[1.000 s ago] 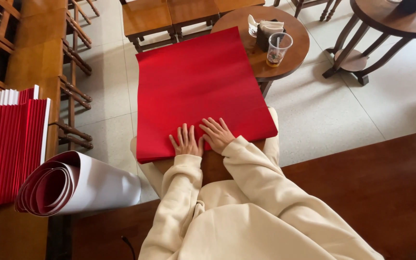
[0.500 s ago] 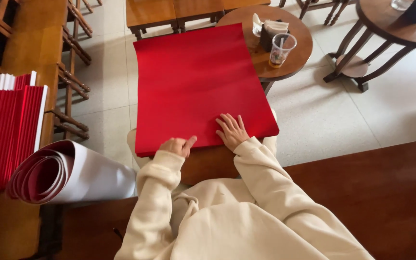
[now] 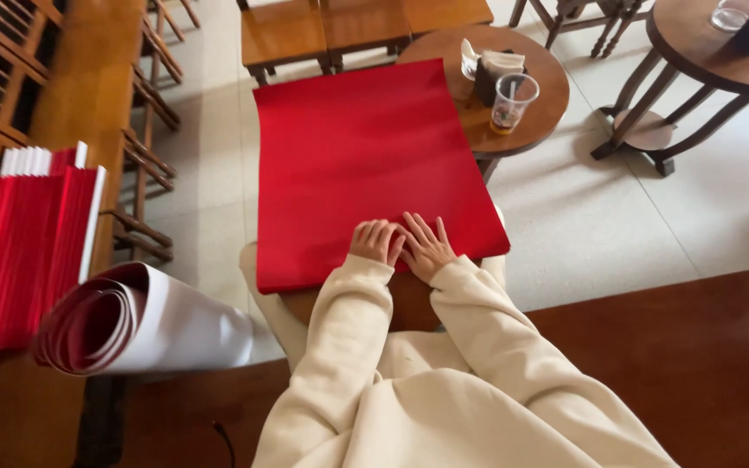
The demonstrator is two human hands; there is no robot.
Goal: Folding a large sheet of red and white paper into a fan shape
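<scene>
Two hands are working the near edge of a large red paper sheet (image 3: 366, 165), which is lying flat across the centre of the frame with no fold showing yet. Left of centre, the left hand (image 3: 375, 242) is curling its fingers onto the paper. Just right, touching it, the right hand (image 3: 426, 246) is pressing down, open and spread.
</scene>
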